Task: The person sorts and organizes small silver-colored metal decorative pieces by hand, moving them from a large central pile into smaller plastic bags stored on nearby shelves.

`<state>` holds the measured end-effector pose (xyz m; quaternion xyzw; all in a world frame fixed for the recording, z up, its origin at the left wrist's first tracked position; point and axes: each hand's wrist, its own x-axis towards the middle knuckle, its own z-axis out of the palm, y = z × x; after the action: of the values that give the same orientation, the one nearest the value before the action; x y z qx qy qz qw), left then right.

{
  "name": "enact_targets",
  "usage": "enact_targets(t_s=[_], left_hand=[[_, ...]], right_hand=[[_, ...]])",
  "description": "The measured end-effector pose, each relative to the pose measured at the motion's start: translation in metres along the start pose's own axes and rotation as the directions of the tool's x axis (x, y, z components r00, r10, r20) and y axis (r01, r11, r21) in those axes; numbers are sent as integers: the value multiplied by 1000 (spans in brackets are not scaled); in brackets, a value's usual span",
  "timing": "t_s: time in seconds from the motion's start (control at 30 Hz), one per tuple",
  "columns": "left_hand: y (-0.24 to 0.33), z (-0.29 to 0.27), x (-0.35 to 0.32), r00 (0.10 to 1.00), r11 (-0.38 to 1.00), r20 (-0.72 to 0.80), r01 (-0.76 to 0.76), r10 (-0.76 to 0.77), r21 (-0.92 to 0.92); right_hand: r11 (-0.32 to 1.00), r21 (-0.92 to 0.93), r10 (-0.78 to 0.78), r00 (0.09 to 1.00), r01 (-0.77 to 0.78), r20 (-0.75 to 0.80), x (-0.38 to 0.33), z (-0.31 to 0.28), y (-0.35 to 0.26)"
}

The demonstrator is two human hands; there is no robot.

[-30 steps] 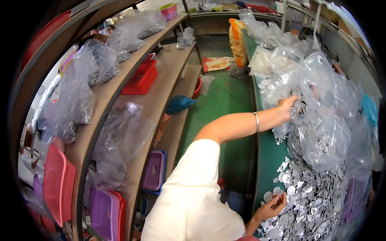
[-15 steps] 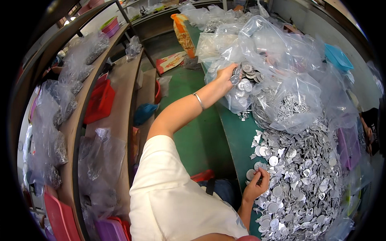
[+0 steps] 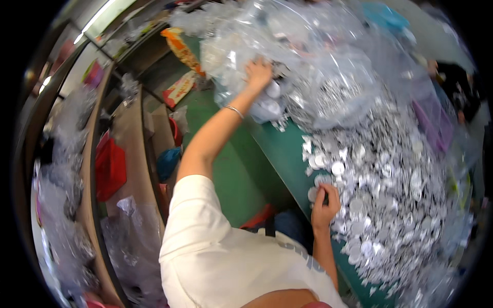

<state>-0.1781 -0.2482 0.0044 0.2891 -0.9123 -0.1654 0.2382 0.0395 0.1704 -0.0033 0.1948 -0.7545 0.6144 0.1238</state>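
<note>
We stand at a green work table (image 3: 280, 149) in a crowded workroom, with wooden shelving (image 3: 136, 154) off to our left holding a red bin (image 3: 110, 169) and slumped clear bags. Our left hand (image 3: 258, 73) is stretched far forward along a bare arm with a thin bracelet (image 3: 234, 111) at the wrist; its fingers are curled down onto a clear plastic bag (image 3: 267, 105) of small silver discs, apparently gripping the film, though we cannot tell how firmly. More filled bags (image 3: 334, 77) are heaped just beyond and to the right of that hand. Nearer our body, our right hand (image 3: 325, 201) rests at the near left edge of the loose pile of silver discs (image 3: 390, 179), fingers closed in a pinch on a disc or two. The pile spreads away to the right of that grip, so the right hand is the nearer one to the loose discs, the left to the bags.
</note>
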Motion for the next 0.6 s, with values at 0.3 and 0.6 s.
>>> enact_targets(t_s=[0.3,0.6], left_hand=[[75,-104,-110,959,790,11,-227,283,-570],[111,-81,-294,788,627,-53,-527,613,-574]], right_hand=[[978,11,206,969,-207,-136,11,-47,-3],[867,-490,-10,987,90,163,31,-67,-13]])
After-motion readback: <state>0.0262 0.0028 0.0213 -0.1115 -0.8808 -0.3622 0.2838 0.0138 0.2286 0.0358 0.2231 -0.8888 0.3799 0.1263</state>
